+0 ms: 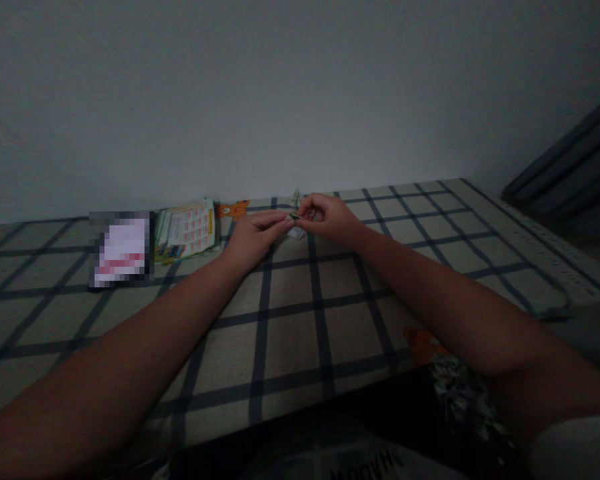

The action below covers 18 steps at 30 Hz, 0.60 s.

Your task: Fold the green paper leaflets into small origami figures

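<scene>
Both hands meet over the far part of a checked cloth (290,347). Between them is a small piece of folded printed paper (297,233), white and green, with one part sticking up behind the fingers. My left hand (256,237) pinches its left side, fingers pressed together. With thumb and index finger, my right hand (330,217) grips it from the right, the other fingers curled. The exact folds are too small and dark to make out. Left of my left hand lies a stack of printed sheets (190,228) with calendar-like grids.
A lit phone-like screen (123,250), pixelated, lies at the left. Many small folded paper pieces (465,393) are heaped near my body at the lower right. A pale wall (290,100) rises behind the cloth. Dark striped fabric (570,160) hangs at the right.
</scene>
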{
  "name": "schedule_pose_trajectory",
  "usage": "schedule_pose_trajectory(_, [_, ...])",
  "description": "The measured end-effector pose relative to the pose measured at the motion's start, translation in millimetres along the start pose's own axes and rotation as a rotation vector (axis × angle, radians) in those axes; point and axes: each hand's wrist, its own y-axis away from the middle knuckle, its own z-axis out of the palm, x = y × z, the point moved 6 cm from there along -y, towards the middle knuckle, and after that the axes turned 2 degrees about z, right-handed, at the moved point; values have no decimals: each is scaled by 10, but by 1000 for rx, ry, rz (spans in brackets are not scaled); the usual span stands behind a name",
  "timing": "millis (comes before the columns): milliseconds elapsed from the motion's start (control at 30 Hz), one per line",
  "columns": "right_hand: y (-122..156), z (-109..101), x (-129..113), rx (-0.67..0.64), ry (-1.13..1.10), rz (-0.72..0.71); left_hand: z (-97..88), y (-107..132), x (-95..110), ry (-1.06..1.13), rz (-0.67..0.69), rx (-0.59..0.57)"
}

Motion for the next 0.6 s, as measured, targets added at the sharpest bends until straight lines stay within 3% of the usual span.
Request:
schedule_pose_trajectory(467, [-10,-20,110,-15,-167,73,-40,9,-91,33,-65,101])
schedule_pose_trajectory(600, [-11,-18,127,4,-107,85,-78,5,-119,33,-72,156])
